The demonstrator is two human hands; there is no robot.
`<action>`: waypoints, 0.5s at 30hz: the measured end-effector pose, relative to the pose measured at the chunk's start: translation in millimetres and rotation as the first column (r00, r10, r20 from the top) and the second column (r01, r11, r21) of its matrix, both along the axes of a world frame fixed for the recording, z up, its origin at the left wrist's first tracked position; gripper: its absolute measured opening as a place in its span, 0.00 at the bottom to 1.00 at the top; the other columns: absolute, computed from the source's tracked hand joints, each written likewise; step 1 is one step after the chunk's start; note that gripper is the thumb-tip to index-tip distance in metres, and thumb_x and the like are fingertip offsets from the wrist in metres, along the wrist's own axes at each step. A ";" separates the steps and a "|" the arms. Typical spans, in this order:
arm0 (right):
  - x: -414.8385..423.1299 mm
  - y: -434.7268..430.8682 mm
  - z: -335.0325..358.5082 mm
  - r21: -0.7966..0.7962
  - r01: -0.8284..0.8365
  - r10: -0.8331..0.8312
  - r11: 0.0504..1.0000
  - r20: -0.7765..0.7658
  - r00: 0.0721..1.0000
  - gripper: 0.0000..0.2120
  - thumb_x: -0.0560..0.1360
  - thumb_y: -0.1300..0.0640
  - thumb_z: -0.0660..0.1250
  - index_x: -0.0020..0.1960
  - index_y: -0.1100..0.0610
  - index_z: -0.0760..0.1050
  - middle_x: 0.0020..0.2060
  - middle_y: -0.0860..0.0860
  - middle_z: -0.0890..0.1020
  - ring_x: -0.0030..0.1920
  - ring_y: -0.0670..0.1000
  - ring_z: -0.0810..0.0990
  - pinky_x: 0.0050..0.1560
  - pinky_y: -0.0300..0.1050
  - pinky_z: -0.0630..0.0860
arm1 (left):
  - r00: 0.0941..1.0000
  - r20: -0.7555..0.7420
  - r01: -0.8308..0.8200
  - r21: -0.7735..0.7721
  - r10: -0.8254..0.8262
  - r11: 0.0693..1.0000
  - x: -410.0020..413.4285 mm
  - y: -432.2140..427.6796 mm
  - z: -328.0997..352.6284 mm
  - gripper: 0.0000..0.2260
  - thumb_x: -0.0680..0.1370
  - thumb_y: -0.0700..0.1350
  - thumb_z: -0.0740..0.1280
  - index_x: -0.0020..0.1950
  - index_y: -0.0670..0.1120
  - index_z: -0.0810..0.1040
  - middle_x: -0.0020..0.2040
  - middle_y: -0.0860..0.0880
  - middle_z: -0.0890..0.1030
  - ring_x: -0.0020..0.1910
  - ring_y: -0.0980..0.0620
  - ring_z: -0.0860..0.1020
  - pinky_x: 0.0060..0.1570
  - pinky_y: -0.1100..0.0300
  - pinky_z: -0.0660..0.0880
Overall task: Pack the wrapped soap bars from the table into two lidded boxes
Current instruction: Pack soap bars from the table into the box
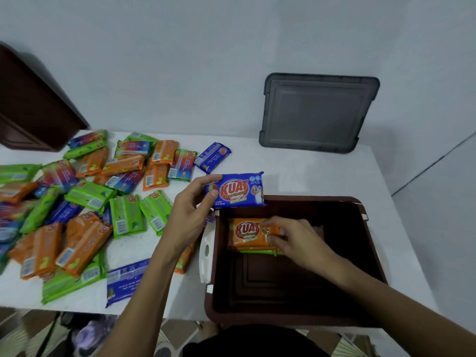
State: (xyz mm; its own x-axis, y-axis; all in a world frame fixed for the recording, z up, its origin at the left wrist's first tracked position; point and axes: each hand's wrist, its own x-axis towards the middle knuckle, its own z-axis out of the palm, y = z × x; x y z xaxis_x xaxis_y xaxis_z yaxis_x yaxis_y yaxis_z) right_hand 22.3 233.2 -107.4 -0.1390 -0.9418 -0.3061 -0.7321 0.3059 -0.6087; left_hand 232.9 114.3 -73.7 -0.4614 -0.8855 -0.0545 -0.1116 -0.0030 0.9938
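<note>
Two wrapped bars are being handled at once. The right end of the orange soap bar (247, 233) is pinched under the curled fingertips of the right hand (296, 240), inside the brown box (309, 198), against its far wall. It lies on a green bar (260, 252) whose edge shows beneath it. The left end of the blue soap bar (238, 189) is pinched between the thumb and curled fingers of the left hand (189, 210), and it is held level just above the box's far rim.

To do this step well, the orange bar should be squared onto the stack and released before the blue one is lowered. The blue bar is best laid flat, either on top or beside the stack, so that rows are built up and the lid can later be closed.

The box is set at the near edge of a white table (296, 171). A loose pile of soap bars (85, 202) is spread to its left. A grey lid (316, 112) is leaned on the pale wall (180, 60), and a dark brown container (33, 106) is seen at the far left.
</note>
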 end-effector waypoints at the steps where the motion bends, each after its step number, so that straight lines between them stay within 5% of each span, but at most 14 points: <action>1: 0.5 1.8 3.3 -0.044 -0.011 0.008 0.999 -0.067 0.998 0.15 0.78 0.50 0.66 0.64 0.45 0.71 0.54 0.46 0.78 0.54 0.46 0.80 0.48 0.37 0.80 | 1.000 0.007 0.005 -0.012 -0.005 1.000 -0.5 1.1 0.2 0.14 0.78 0.48 0.63 0.64 0.53 0.75 0.60 0.54 0.78 0.61 0.61 0.77 0.46 0.45 0.82; 4: -5.2 7.7 25.0 -0.249 0.094 -0.126 0.964 -0.115 0.985 0.08 0.79 0.49 0.64 0.56 0.50 0.73 0.37 0.41 0.78 0.38 0.40 0.81 0.33 0.32 0.75 | 1.000 0.023 0.020 -0.073 -0.019 0.997 -2.3 9.0 1.1 0.13 0.78 0.49 0.63 0.62 0.55 0.76 0.59 0.54 0.79 0.61 0.57 0.77 0.41 0.56 0.82; 6: -11.1 10.9 42.5 -0.289 0.261 -0.213 0.921 0.187 0.959 0.07 0.79 0.49 0.64 0.56 0.49 0.71 0.38 0.46 0.82 0.39 0.40 0.83 0.35 0.35 0.79 | 0.998 0.006 0.055 -0.090 -0.055 0.994 -6.0 17.1 2.5 0.13 0.78 0.48 0.64 0.61 0.55 0.76 0.59 0.53 0.79 0.60 0.56 0.78 0.43 0.57 0.82; 9: -13.7 17.7 60.2 -0.120 0.334 -0.170 0.935 0.674 0.718 0.14 0.77 0.54 0.66 0.61 0.45 0.71 0.52 0.49 0.83 0.56 0.45 0.82 0.44 0.47 0.83 | 0.989 0.023 0.148 -0.095 -0.146 0.984 -19.1 31.0 6.1 0.14 0.78 0.48 0.64 0.63 0.53 0.77 0.60 0.52 0.79 0.59 0.56 0.78 0.46 0.55 0.82; 12: -22.0 28.2 64.6 -0.112 0.339 -0.168 0.934 0.700 0.694 0.11 0.75 0.58 0.67 0.57 0.49 0.77 0.57 0.50 0.81 0.58 0.49 0.81 0.43 0.48 0.83 | 0.953 0.204 0.273 -0.252 -0.225 0.928 -32.6 38.8 5.0 0.15 0.80 0.53 0.61 0.67 0.56 0.74 0.62 0.54 0.76 0.61 0.60 0.76 0.49 0.61 0.80; 15: -43.4 44.1 63.3 -0.095 0.409 -0.270 0.908 0.614 0.742 0.09 0.74 0.56 0.68 0.54 0.51 0.77 0.55 0.49 0.82 0.55 0.47 0.83 0.41 0.45 0.83 | 0.887 0.460 0.330 -0.561 -0.045 0.759 -32.4 29.4 -7.4 0.16 0.81 0.56 0.58 0.67 0.56 0.75 0.65 0.53 0.73 0.62 0.58 0.71 0.58 0.57 0.73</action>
State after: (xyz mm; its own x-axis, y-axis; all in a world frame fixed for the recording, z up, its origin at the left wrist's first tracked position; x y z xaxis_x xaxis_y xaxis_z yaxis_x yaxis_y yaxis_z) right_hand -21.1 277.3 -44.1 -0.3253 -0.9158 -0.2357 -0.0946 0.2795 -0.9555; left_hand 200.5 143.7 -81.1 -0.6840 -0.6863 0.2473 -0.4217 0.6486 0.6336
